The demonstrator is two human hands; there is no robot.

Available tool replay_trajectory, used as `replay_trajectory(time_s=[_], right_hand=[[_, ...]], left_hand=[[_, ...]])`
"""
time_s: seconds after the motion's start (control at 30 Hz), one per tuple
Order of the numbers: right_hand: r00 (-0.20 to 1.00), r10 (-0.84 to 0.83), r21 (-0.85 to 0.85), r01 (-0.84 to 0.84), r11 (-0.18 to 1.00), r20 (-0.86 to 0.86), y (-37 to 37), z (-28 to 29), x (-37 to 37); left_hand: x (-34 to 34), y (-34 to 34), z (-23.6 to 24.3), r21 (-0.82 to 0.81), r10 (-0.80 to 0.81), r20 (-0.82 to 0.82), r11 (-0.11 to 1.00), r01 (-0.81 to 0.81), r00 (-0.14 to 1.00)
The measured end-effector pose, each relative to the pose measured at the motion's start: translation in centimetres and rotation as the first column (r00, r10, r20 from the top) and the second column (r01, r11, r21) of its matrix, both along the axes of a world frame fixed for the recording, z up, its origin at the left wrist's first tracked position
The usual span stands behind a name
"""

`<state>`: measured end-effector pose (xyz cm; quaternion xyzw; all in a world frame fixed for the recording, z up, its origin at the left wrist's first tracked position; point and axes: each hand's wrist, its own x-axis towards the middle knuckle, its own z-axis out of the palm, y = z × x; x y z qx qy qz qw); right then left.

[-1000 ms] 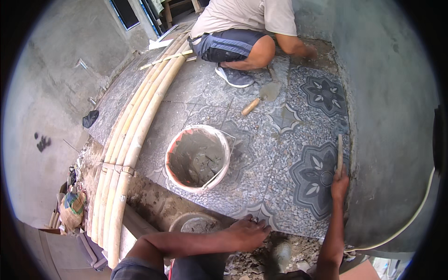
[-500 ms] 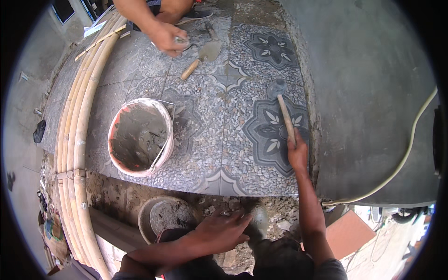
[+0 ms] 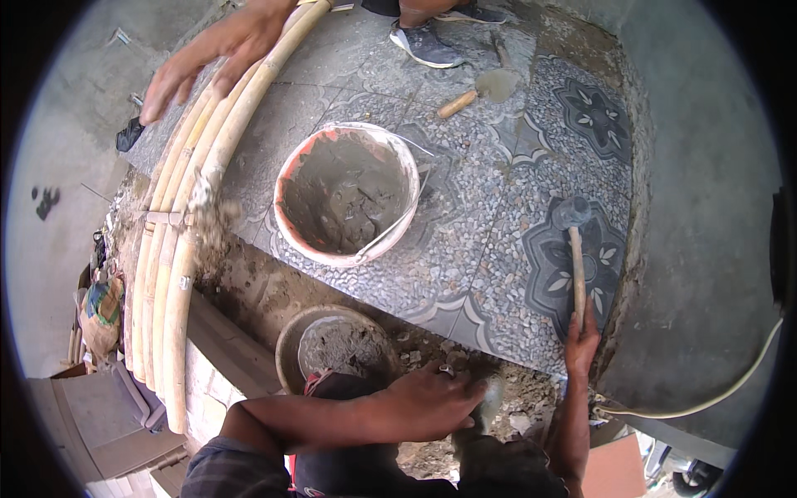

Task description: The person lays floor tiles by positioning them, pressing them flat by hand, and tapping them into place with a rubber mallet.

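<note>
My right hand (image 3: 583, 342) is wrapped round the wooden handle of a mallet (image 3: 579, 270). Its grey, dusty head lies over the dark flower pattern of a pebble-textured floor tile (image 3: 531, 257). Across my lap reaches my left hand (image 3: 432, 400), fingers loosely stretched out, a ring on one, holding nothing. Left of the mallet, on the tiles, stands a whitish-orange bucket (image 3: 286, 224) of wet grey mortar. Below it, beside my knee, sits a round basin (image 3: 286, 353) with more mortar.
Tied bamboo poles (image 3: 224, 133) run along the left. A co-worker's open hand (image 3: 220, 54) reaches over them, with a blurred grey clump (image 3: 207, 207) below. A trowel (image 3: 494, 85) lies near the co-worker's shoe (image 3: 425, 46). A pale hose (image 3: 706, 407) curves at right.
My view has swung left, so the scene sits further right. The co-worker's hand has moved left over the bamboo and opened; a grey clump is in the air. My right hand keeps the mallet.
</note>
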<state>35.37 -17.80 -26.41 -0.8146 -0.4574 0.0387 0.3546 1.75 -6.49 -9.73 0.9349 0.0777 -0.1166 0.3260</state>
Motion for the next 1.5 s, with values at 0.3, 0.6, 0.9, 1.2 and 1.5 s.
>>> replay_trajectory(time_s=[0.3, 0.6, 0.9, 1.2, 1.5], right_hand=[[0.975, -0.137, 0.044, 0.147, 0.988, -0.174, 2.8, 0.5, 2.4], [1.0, -0.028, -0.019, 0.028, 0.999, 0.014, -4.4, -1.1, 5.2], [0.986, -0.066, 0.028, 0.071, 0.997, -0.156, -0.4, -1.5, 0.5], [0.988, -0.133, -0.036, 0.131, 0.991, -0.078, -2.6, 2.0, 1.5], [0.996, -0.043, 0.09, 0.051, 0.995, -0.083, 9.4, -1.2, -0.3]], left_hand=[[0.5, -0.7, -0.1, 0.024, 0.018, 0.082, 1.0, -0.02, 0.996], [0.7, -0.7, -0.3, 0.069, 0.152, 0.133, 0.984, -0.162, 0.979], [-0.2, -1.0, -2.4, 0.136, 0.061, 0.276, 0.986, -0.102, 0.959], [1.7, 0.0, 0.4, 0.001, 0.002, 0.048, 1.0, -0.002, 0.999], [1.9, 0.5, 0.8, -0.027, -0.039, -0.057, 0.999, 0.038, 0.998]])
